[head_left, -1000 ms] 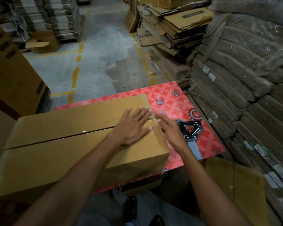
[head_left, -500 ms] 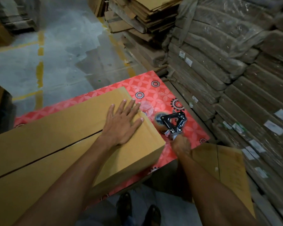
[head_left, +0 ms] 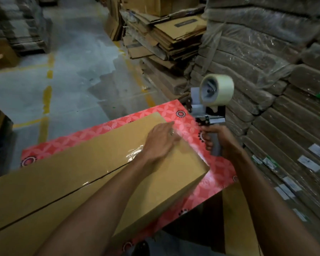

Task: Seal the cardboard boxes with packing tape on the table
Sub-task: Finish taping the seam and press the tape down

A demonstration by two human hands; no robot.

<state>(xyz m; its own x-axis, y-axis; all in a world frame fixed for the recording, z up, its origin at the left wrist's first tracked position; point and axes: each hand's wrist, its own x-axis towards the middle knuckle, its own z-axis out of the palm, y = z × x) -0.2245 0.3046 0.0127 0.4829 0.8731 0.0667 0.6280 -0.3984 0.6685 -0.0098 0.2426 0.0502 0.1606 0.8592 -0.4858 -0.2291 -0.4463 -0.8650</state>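
A long brown cardboard box [head_left: 67,174] lies on the red patterned table [head_left: 216,174], its top flaps meeting in a dark centre seam. Shiny clear tape shows on the seam near the box's right end. My left hand [head_left: 161,141] rests flat on that right end, fingers stretched toward the far corner. My right hand [head_left: 220,139] grips the handle of a tape dispenser [head_left: 211,104], held upright above the table's right side, with its roll of clear tape [head_left: 217,89] on top. The dispenser is clear of the box.
Wrapped stacks of flat cardboard [head_left: 266,89] wall off the right side, close to the table's edge. Loose flattened cartons [head_left: 166,37] pile up behind the table. Grey floor with yellow lines [head_left: 48,97] opens to the far left. A brown box [head_left: 236,218] stands below the table's near right corner.
My right hand picked the tape dispenser up off the table and raised it upright. My left hand slid slightly toward the box's far right corner.
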